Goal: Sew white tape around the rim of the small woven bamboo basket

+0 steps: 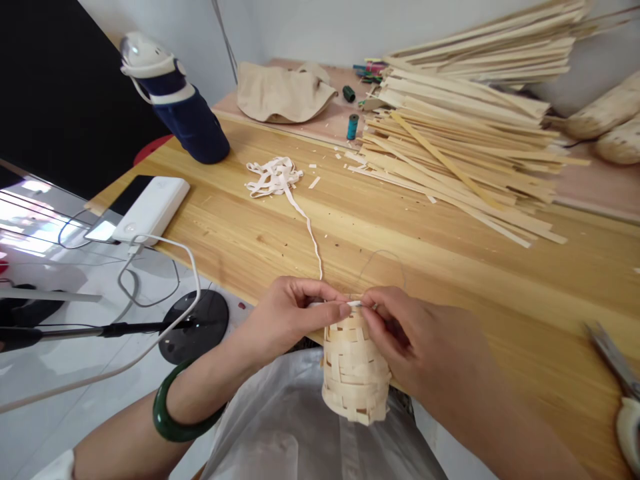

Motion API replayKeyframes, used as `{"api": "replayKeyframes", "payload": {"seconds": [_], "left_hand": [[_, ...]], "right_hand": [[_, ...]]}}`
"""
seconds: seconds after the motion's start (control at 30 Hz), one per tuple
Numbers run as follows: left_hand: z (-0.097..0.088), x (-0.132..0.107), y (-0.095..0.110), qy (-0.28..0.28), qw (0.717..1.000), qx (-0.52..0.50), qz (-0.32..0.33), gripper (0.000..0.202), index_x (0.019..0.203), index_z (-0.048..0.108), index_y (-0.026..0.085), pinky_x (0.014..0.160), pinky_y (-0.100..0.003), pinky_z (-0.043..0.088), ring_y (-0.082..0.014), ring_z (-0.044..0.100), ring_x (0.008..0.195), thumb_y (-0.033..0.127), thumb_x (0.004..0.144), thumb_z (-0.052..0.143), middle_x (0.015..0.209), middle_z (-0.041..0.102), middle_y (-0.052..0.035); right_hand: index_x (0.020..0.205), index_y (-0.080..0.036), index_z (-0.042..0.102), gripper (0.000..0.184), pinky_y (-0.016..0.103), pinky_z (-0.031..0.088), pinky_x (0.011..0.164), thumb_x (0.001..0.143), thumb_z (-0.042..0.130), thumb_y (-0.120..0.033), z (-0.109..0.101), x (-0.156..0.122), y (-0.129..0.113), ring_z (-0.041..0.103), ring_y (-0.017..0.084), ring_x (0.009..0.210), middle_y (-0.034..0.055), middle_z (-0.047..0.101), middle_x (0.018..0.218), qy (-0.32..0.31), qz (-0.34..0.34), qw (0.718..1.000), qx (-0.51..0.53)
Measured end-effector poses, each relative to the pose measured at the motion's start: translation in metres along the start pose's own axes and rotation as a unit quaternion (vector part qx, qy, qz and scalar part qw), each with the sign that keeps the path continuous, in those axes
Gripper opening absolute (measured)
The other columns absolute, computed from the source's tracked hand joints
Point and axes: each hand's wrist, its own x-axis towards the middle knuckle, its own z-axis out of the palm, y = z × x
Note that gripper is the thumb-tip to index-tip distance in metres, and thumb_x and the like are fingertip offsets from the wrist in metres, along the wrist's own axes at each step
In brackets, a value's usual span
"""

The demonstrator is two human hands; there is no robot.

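Observation:
A small basket woven from pale flat strips hangs at the table's front edge, above my lap. My left hand pinches the basket's rim, where a white ribbon lies along the edge. That ribbon runs back across the wood to a loose tangled heap. At the rim's right side my right hand has its thumb and fingers pressed together; a needle there is too small to make out. A thin thread loops over the table just behind this hand.
Bundles of flat strips lie at the back right. Scissors rest at the right edge. A blue bottle, a white power bank with cable, thread spools and a beige cloth hat are on the left and back.

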Motion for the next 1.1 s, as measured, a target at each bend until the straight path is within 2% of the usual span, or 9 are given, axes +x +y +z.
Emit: {"api": "replayKeyframes", "payload": {"seconds": [0.23, 0.33, 0.4, 0.5, 0.57, 0.8, 0.97, 1.1], "left_hand": [[-0.001, 0.001, 0.005, -0.019, 0.998, 0.063, 0.005, 0.010, 0.069, 0.079, 0.016, 0.050, -0.020, 0.040, -0.0088, 0.051, 0.051, 0.026, 0.073, 0.079, 0.056, 0.066, -0.0002], [0.001, 0.003, 0.005, -0.034, 0.997, 0.065, 0.000, 0.012, 0.069, 0.080, 0.017, 0.051, -0.021, 0.040, -0.0094, 0.052, 0.052, 0.028, 0.070, 0.081, 0.058, 0.067, -0.0013], [0.001, 0.005, 0.004, -0.040, 0.998, 0.051, -0.006, 0.011, 0.068, 0.080, 0.017, 0.049, -0.021, 0.039, -0.0090, 0.050, 0.049, 0.028, 0.069, 0.081, 0.055, 0.065, -0.0002], [0.001, 0.009, 0.002, -0.027, 0.999, 0.041, -0.023, 0.010, 0.066, 0.079, 0.017, 0.046, -0.021, 0.036, -0.0068, 0.041, 0.043, 0.027, 0.069, 0.080, 0.046, 0.055, 0.0031], [0.001, 0.010, 0.002, -0.014, 0.998, 0.045, -0.028, 0.010, 0.065, 0.079, 0.017, 0.045, -0.021, 0.034, -0.0062, 0.038, 0.041, 0.026, 0.069, 0.079, 0.044, 0.052, 0.0039], [0.000, 0.011, 0.003, 0.010, 0.998, 0.056, -0.034, 0.013, 0.061, 0.077, 0.016, 0.044, -0.021, 0.029, -0.0060, 0.037, 0.042, 0.027, 0.068, 0.078, 0.046, 0.055, 0.0023], [-0.005, 0.013, 0.001, 0.035, 0.996, 0.067, -0.039, 0.019, 0.059, 0.074, 0.015, 0.043, -0.021, 0.021, -0.0058, 0.033, 0.042, 0.032, 0.065, 0.079, 0.044, 0.050, 0.0021], [-0.010, 0.014, -0.001, 0.029, 0.998, 0.052, -0.023, 0.021, 0.063, 0.074, 0.014, 0.043, -0.020, 0.021, -0.0058, 0.032, 0.043, 0.034, 0.065, 0.080, 0.045, 0.048, 0.0026]], "right_hand": [[0.080, -0.019, 0.054, 0.015, 0.032, 0.024, 0.050, 0.090, 0.051, -0.009, -0.003, -0.001, 0.009, 0.056, 0.018, 0.052, 0.0010, 0.059, 0.063, -0.043, -0.132, 0.984, -0.112], [0.075, -0.020, 0.052, 0.017, 0.031, 0.021, 0.049, 0.088, 0.051, -0.010, -0.004, 0.002, 0.013, 0.050, 0.015, 0.046, -0.0009, 0.055, 0.058, -0.062, -0.139, 0.983, -0.102], [0.070, -0.021, 0.050, 0.020, 0.029, 0.019, 0.047, 0.088, 0.050, -0.013, -0.003, 0.005, 0.016, 0.042, 0.012, 0.041, -0.0037, 0.050, 0.051, -0.046, -0.129, 0.986, -0.099], [0.068, -0.020, 0.051, 0.022, 0.027, 0.019, 0.045, 0.087, 0.046, -0.012, 0.002, 0.007, 0.019, 0.036, 0.009, 0.039, -0.0058, 0.046, 0.045, -0.006, -0.107, 0.990, -0.092], [0.068, -0.020, 0.052, 0.020, 0.025, 0.021, 0.045, 0.085, 0.045, -0.011, 0.006, 0.006, 0.020, 0.035, 0.008, 0.039, -0.0063, 0.047, 0.044, -0.002, -0.085, 0.993, -0.082], [0.071, -0.021, 0.053, 0.015, 0.023, 0.027, 0.045, 0.083, 0.047, -0.013, 0.013, 0.002, 0.021, 0.040, 0.008, 0.039, -0.0062, 0.050, 0.046, 0.025, -0.012, 0.999, -0.035], [0.073, -0.022, 0.050, 0.010, 0.021, 0.031, 0.045, 0.081, 0.048, -0.016, 0.015, 0.002, 0.021, 0.040, 0.008, 0.040, -0.0071, 0.047, 0.048, 0.025, 0.088, 0.994, 0.052], [0.071, -0.023, 0.047, 0.010, 0.022, 0.029, 0.045, 0.077, 0.052, -0.018, 0.015, 0.003, 0.025, 0.039, 0.008, 0.044, -0.0072, 0.042, 0.051, -0.001, 0.180, 0.971, 0.156]]}}
